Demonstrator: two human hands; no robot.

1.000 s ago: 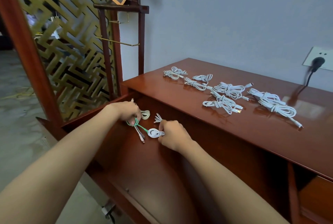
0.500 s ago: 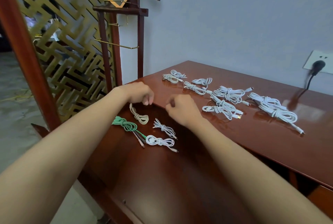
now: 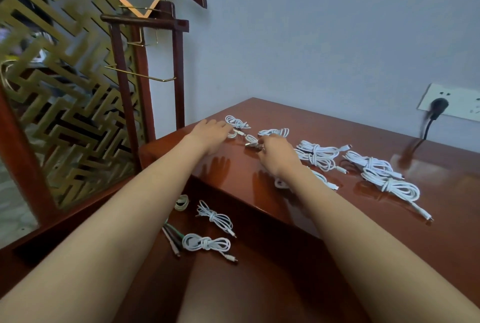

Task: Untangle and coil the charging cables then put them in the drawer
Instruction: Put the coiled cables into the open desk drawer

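Several coiled white charging cables (image 3: 318, 153) lie on the red-brown tabletop (image 3: 337, 125). My left hand (image 3: 210, 135) reaches over the table's left corner, its fingers curled on one end of a small white cable (image 3: 250, 138). My right hand (image 3: 278, 153) pinches the other end of that cable. Another white coil (image 3: 237, 122) lies just beyond my left fingers. Below, in the open drawer (image 3: 233, 283), lie two white coils (image 3: 215, 217) (image 3: 206, 242), a beige coil (image 3: 181, 202) and a green cable (image 3: 172, 231) mostly hidden by my left arm.
A wooden valet stand (image 3: 179, 68) with a hanger stands at the table's left end, and a gold lattice screen (image 3: 65, 89) is further left. A black plug (image 3: 437, 105) sits in the wall socket at the right, its cord dropping behind the table.
Both hands have risen from the drawer, where they left the green and white coils, and moved onto the tabletop to the small white cable at its left end.
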